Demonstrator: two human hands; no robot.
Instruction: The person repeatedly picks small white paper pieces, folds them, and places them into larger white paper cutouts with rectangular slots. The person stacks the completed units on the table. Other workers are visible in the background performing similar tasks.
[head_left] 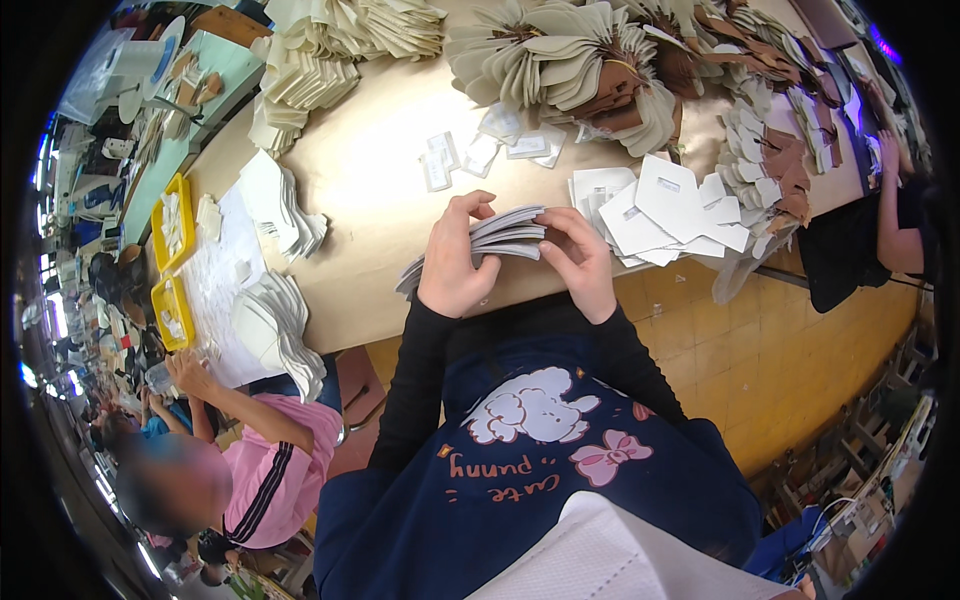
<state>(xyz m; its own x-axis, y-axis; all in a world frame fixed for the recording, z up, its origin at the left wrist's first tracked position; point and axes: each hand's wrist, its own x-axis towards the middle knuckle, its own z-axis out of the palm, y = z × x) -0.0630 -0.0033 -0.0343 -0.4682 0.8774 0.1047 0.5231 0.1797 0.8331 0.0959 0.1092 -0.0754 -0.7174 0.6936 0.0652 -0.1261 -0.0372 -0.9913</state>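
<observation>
Close to the table's near edge, my two hands hold a curved stack of thin white cut pieces (512, 230) between them. My left hand (452, 262) wraps around the left end, its thumb on the near side and fingers over the far side. At the other end, my right hand (582, 260) pinches the layered edges between thumb and fingers. The stack bows upward, and its layers fan slightly. A loose pile of flat white cut pieces (665, 212) lies right of my right hand. Beyond the stack are several small labelled flat packets (528, 147).
Tied bundles of cream and brown pieces (570, 70) cover the table's far side. Wavy white stacks (272, 320) and yellow trays (172, 312) stand left. A co-worker in a pink shirt (285, 440) sits at left; another person's arm (893, 220) shows at right.
</observation>
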